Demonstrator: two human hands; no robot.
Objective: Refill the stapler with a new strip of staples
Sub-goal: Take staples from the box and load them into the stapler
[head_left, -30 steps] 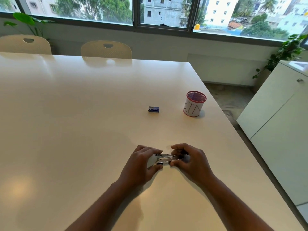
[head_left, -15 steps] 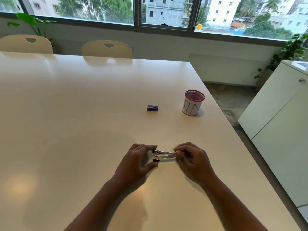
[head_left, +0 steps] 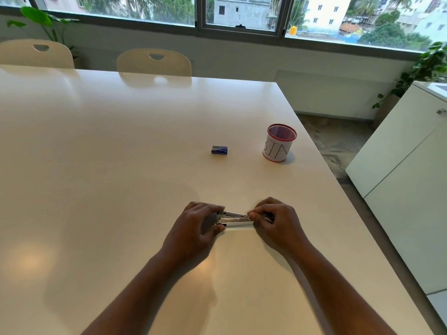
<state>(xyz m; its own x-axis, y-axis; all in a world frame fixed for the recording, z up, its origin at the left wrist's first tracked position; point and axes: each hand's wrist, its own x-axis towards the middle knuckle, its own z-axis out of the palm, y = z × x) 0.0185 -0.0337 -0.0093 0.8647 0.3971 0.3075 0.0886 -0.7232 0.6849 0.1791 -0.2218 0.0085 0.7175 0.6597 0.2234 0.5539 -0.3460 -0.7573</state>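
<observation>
A small metal stapler (head_left: 234, 218) lies low over the white table (head_left: 108, 165), held between both hands. My left hand (head_left: 197, 228) grips its left end with thumb and fingers. My right hand (head_left: 278, 221) pinches its right end, and the fingers hide that end. The stapler's top looks slightly lifted from its base at the left. A small blue staple box (head_left: 219, 150) rests on the table well beyond the hands, closed as far as I can tell.
A white mesh cup with a red rim, marked BIN (head_left: 278, 146), stands right of the staple box near the table's right edge. Two cream chairs (head_left: 154, 62) sit at the far side. A white cabinet (head_left: 406, 180) stands to the right.
My hands have drawn a little apart along the stapler, so more of its metal body shows between them. The box and cup have not moved.
</observation>
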